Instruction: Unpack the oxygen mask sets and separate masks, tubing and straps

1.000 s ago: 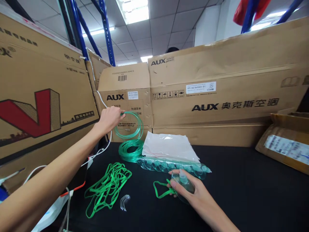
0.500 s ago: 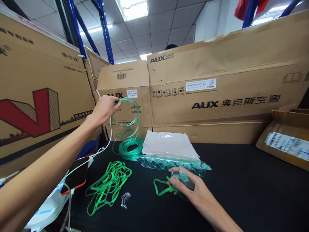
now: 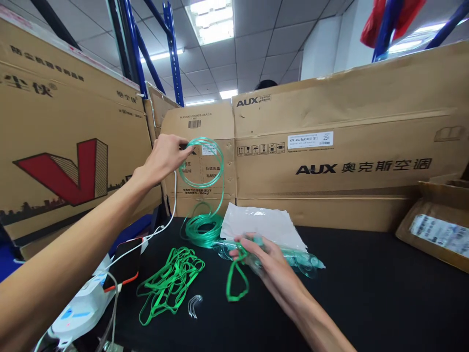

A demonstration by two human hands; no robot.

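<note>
My left hand (image 3: 168,155) pinches a raised coil of clear green tubing (image 3: 221,168) between thumb and fingers. One strand runs from it down to a larger tubing coil (image 3: 200,239) lying on the black table. In my right hand (image 3: 273,256) is a clear green face mask (image 3: 253,265), mostly hidden by the fingers and blurred. Its green elastic strap (image 3: 238,296) dangles in a loop below the fingers. Just behind this hand lies a row of nested clear green masks (image 3: 309,261), beside a stack of white bags (image 3: 262,220).
A pile of green elastic straps (image 3: 172,283) and a few small bent metal strips (image 3: 194,305) lie front left. Further left are a phone (image 3: 126,261), a white power strip (image 3: 75,313) and cables. Cardboard panels (image 3: 366,146) wall the back; an open carton (image 3: 436,230) stands right.
My left hand has lifted the tubing coil slightly relative to the boxes. My right hand has moved up and left with the mask, and the strap now hangs down. The view has shifted a little.
</note>
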